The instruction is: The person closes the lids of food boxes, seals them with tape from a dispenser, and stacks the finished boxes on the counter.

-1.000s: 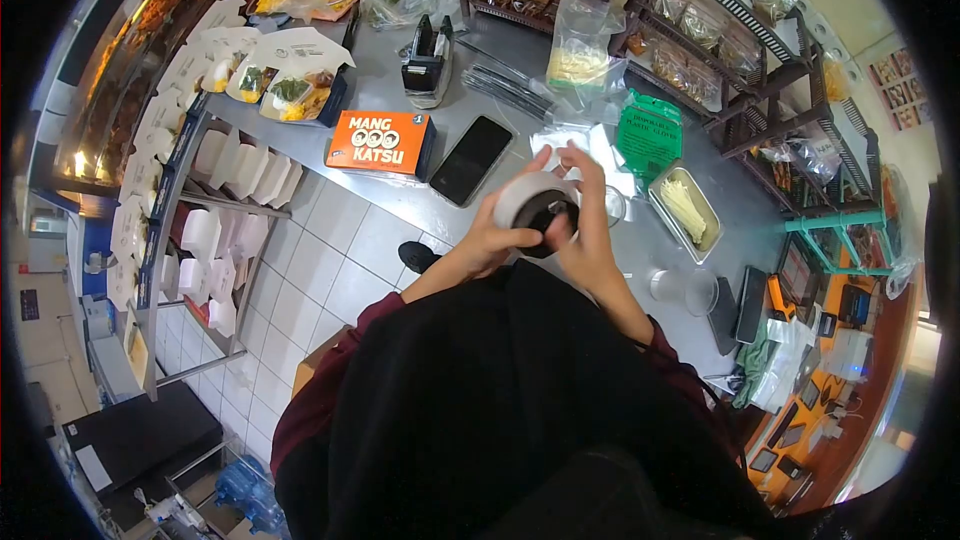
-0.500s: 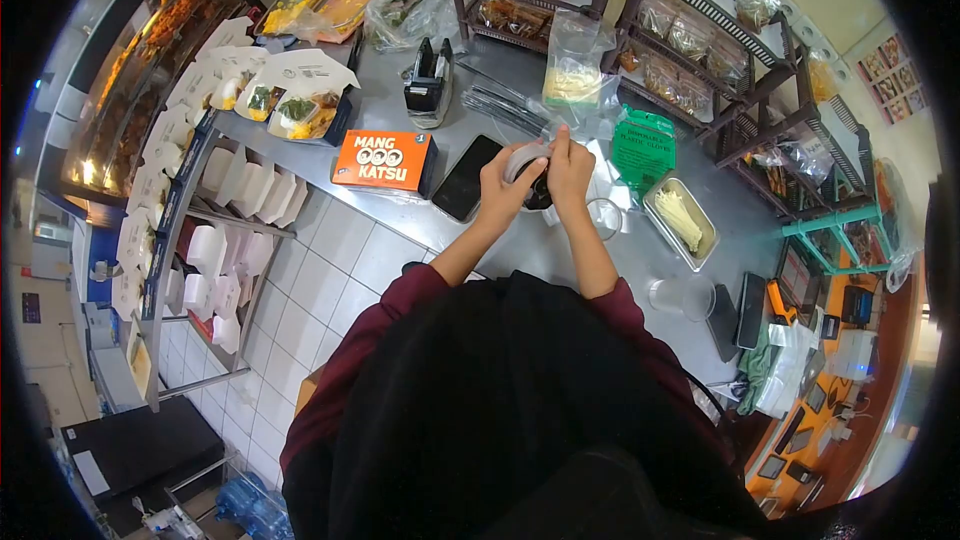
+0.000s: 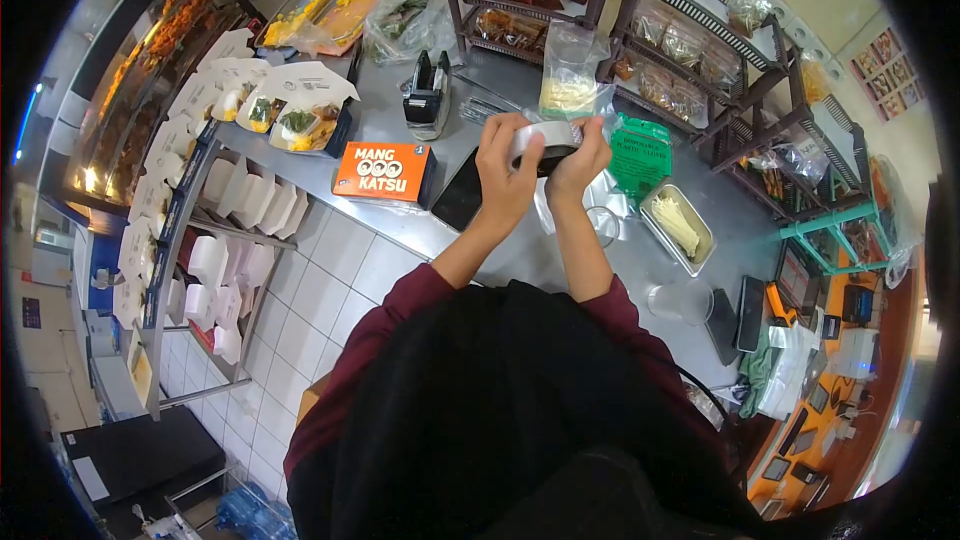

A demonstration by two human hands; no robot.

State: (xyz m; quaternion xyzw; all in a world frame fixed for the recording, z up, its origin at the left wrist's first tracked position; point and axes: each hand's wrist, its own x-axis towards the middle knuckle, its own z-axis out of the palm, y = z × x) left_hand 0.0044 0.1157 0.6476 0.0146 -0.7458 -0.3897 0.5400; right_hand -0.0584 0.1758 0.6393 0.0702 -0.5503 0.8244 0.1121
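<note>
Both hands are closed around what looks like a roll of tape, a pale ring with a dark underside, raised above the steel table. My left hand grips its left side, the thumb up against the pale band. At the other side, my right hand has its fingers wrapped on the edge. Just left of the hands lies a black phone, partly hidden by my left wrist. White sheets and a clear ring lie by my right forearm. An orange box marked "MANG KATSU" stands beside the phone.
Beyond the hands are a black tape dispenser, a bag of pale shreds and a green plastic-glove pack. A metal tray of pale strips and a clear cup sit right. Open meal boxes stand left; brown racks behind.
Both hands have lifted the roll and tilted it, so its pale band now faces me. My right hand has shifted from pinching at the edge to gripping its side.
</note>
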